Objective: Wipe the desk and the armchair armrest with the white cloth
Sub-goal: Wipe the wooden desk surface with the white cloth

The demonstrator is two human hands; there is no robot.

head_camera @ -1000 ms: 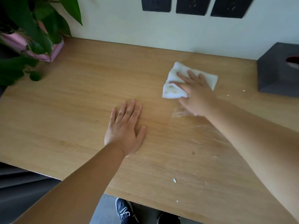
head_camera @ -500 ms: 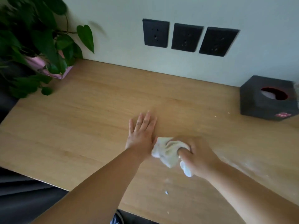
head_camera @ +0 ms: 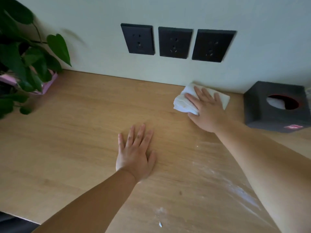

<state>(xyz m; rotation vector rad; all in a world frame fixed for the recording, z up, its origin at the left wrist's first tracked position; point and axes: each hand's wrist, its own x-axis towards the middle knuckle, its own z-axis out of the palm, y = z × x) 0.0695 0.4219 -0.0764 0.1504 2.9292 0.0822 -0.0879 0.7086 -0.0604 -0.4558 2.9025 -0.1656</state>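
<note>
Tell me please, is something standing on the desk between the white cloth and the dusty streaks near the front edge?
Nothing visible does. The right hand presses the white cloth by the wall; the desk is bare toward the white streaks, with only the right forearm over them.

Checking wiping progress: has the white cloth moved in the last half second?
Yes. The white cloth under the right hand went from beside the left hand out to the wall edge, nearer the tissue box.
</note>
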